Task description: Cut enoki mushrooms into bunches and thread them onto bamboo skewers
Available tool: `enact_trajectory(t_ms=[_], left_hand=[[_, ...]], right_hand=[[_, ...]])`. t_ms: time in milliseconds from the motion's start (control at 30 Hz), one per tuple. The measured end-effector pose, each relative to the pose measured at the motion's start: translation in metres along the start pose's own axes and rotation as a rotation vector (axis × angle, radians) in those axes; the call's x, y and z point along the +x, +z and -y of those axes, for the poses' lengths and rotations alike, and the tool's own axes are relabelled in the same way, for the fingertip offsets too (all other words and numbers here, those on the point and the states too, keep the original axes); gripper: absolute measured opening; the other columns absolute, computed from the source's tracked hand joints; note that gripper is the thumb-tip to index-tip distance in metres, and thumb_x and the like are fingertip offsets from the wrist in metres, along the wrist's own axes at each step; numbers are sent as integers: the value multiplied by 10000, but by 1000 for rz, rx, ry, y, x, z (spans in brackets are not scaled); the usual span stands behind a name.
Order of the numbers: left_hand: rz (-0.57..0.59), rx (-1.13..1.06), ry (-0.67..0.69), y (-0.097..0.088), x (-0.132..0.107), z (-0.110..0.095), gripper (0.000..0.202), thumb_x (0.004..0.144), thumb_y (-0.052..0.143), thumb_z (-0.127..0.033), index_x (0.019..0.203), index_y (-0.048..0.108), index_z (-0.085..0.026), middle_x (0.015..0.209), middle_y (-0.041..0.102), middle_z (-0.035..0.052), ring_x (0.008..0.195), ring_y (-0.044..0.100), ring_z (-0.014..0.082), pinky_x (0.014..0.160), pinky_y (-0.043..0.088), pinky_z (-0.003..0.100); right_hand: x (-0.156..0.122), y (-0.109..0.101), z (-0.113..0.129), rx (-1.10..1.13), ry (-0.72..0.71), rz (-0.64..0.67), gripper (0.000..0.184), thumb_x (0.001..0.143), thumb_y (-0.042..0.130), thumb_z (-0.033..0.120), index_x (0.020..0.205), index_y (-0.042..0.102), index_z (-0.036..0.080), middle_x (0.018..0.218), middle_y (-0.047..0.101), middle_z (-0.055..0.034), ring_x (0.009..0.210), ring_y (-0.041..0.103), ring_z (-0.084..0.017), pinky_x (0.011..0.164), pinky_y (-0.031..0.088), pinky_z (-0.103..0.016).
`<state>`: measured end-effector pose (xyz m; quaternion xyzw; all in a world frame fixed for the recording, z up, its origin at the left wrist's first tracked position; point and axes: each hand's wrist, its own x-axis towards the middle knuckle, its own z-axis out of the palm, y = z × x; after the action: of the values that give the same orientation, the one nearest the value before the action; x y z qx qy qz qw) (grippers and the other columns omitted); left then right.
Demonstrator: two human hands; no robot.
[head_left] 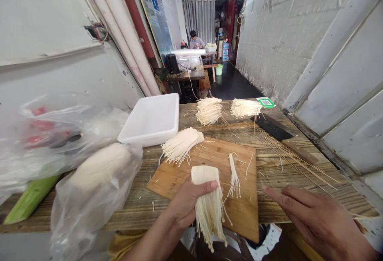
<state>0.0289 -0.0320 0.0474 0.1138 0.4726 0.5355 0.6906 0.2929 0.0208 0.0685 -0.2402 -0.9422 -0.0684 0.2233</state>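
Observation:
My left hand (pixel 184 203) is closed on a flat bunch of enoki mushrooms (pixel 208 209), its thumb across the front and the caps hanging down. To the right, my right hand (pixel 317 217) has its index finger stretched toward the bunch. A thin bamboo skewer (pixel 247 190), faint against the board, runs from that hand to the bunch; whether its tip is inside cannot be made out. Beneath lies a wooden cutting board (pixel 243 213), with a small enoki cluster (pixel 233 173) on it and a larger enoki bunch (pixel 182 145) at its far left corner.
Two enoki piles (pixel 208 110) with skewers lie at the table's far side. A cleaver (pixel 281 135) and loose bamboo skewers (pixel 302 161) are at right. A white tub (pixel 152 117), plastic bag (pixel 98 181) and green vegetable (pixel 31 199) stand left. Another person (pixel 196 41) sits far back.

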Motion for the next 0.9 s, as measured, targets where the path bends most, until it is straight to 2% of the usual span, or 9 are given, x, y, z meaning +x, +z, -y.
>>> enact_trajectory(t_ms=[200,367,567,767,900], left_hand=[[-3,10,92,0,-2,2,354,478,892,-223,734,672,-119,662,676,13,578,610,127,599,502,257],[-9,41,103,1,-3,2,337,500,883,-232,749,686,-119,677,684,21,590,615,141,617,512,283],[-25,47,119,4,-2,2,326,488,883,-226,732,694,-123,682,693,30,597,625,155,668,519,315],[-38,31,170,8,-1,2,382,476,885,-209,802,704,-125,761,720,49,669,653,181,715,528,333],[-42,33,208,8,-2,2,428,497,880,-202,879,701,-128,838,735,68,736,667,203,743,535,355]], right_hand=[[-7,1,0,-16,8,33,402,919,316,94,1218,560,205,670,586,16,474,542,-89,428,401,-209],[-14,1,-5,-8,-14,106,446,904,348,95,1302,510,215,693,585,17,485,544,-81,434,407,-198],[-15,2,-3,-12,23,114,463,890,349,95,1305,507,227,707,583,13,490,541,-99,431,406,-225],[-16,2,3,-11,57,118,514,863,334,62,1318,487,244,721,590,-5,520,558,-128,449,416,-254],[-16,2,3,-29,48,136,489,869,345,74,1320,473,214,742,586,-3,526,561,-126,457,414,-259]])
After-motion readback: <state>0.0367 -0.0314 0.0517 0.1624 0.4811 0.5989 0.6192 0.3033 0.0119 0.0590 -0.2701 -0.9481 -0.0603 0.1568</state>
